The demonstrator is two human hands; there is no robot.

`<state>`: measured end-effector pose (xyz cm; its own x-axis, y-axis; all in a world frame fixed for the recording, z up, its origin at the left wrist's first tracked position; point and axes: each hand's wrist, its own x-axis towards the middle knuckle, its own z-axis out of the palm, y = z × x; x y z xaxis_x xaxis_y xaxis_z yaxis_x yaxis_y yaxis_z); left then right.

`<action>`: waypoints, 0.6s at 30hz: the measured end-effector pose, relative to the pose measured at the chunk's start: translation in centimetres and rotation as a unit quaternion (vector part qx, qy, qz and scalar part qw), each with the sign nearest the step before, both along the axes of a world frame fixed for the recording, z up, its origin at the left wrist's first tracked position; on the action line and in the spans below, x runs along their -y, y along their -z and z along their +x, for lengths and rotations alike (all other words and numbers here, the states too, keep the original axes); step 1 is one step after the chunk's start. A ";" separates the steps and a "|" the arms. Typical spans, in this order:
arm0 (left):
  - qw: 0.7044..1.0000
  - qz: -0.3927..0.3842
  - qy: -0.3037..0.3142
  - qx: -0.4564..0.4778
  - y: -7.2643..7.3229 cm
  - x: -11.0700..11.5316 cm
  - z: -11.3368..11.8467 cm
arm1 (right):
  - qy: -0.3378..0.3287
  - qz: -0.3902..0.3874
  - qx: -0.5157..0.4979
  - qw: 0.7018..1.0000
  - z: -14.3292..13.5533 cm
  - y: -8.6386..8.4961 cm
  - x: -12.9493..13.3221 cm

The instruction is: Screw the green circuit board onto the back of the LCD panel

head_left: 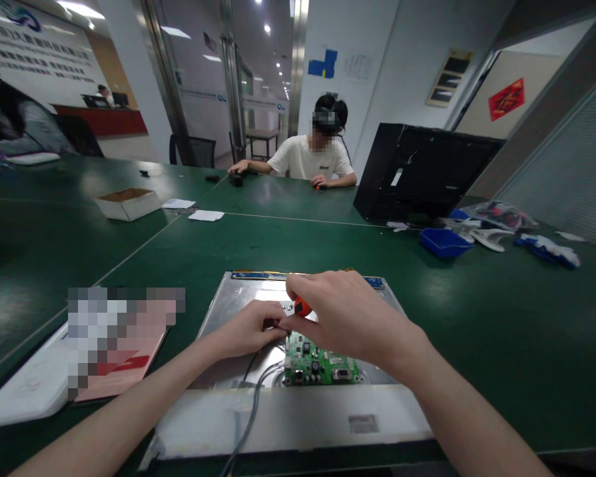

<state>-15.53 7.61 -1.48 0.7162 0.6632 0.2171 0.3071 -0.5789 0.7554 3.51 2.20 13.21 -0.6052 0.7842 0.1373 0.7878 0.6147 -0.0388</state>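
Observation:
An orange and black screwdriver (302,306) is gripped by its handle in my right hand (360,321); its shaft and tip are hidden. Below that hand lies a green circuit board (322,364), partly covered by my fingers. The board sits on the silvery back of a flat display panel (218,311), which lies flat on the table. At the board's upper left edge, the fingers of my left hand (251,326) are pinched together, close to the right fingertips. Whatever they pinch is hidden. Dark cables (254,411) run from the board's left side over the panel's near edge.
A phone-like white slab (27,391) and a pink packet (124,371) lie left on the green table (501,344). Farther off stand an open box (129,207), a black monitor (422,172) and a blue tray (444,244). Across the table sits another person (312,156).

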 end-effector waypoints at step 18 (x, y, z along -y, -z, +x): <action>0.994 0.102 -0.014 -0.034 0.1 1.1 0.6 | -0.007 0.034 -0.001 0.999 -0.1 0.5 -0.7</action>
